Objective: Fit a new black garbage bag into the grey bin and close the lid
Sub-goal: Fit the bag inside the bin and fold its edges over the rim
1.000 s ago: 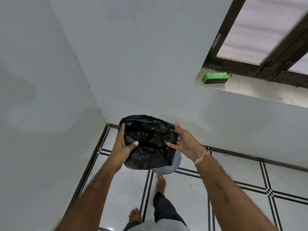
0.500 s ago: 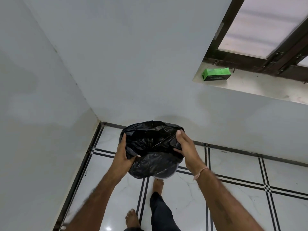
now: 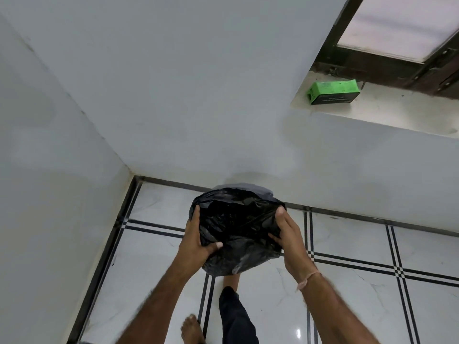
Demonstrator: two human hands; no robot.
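Bag going over the bin, both hands on it

Left hand [image 3: 197, 240] clamps the black garbage bag [image 3: 238, 227] on its left, right hand [image 3: 289, 238] on its right; bag drapes the grey bin [image 3: 244, 187]. Thin, slippery, floppy stuff, so I'd take hold at the rim edge.

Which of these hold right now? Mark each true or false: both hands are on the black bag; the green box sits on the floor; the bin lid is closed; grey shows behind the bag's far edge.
1. Both hands grip the black garbage bag: true, left hand and right hand on either side.
2. The green box sits on the floor: false, it lies on the window ledge.
3. The lid is closed: false, the bag covers the top; no closed lid shows.
4. Grey shows at the bag's far edge: true, a sliver of the grey bin.
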